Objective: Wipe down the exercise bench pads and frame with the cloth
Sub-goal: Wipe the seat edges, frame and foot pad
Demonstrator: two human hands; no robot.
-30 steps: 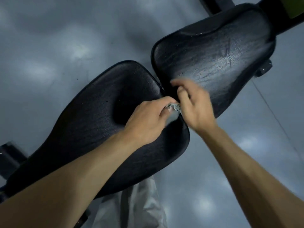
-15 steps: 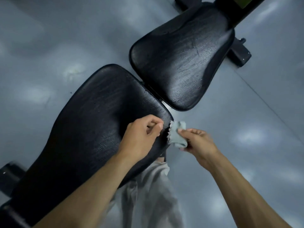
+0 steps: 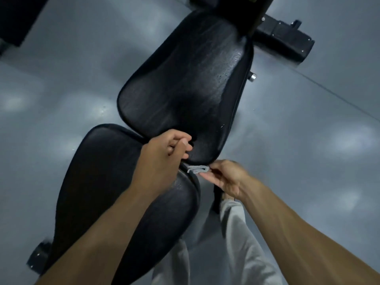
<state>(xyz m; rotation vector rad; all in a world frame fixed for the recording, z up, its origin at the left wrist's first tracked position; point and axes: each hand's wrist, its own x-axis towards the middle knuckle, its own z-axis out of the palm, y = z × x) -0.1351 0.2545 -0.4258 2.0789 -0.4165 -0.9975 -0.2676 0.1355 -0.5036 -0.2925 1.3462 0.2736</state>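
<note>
Two black bench pads run away from me: the near pad and the far pad, with a narrow gap between them. A small folded grey cloth lies at the right end of that gap, pinched in the fingers of my right hand. My left hand hovers over the gap with its fingers curled and thumb pressed to them; it holds nothing that I can see. The far pad shows shiny damp streaks.
The bench's black frame foot sticks out at the top right, with a silver knob under the far pad. Another black foot shows at the lower left. Grey glossy floor surrounds the bench. My light trouser legs stand right of the near pad.
The view swung so the bench now runs more upright. The cloth went from my left hand into my right, which now brings it to the gap at the far pad's edge.
</note>
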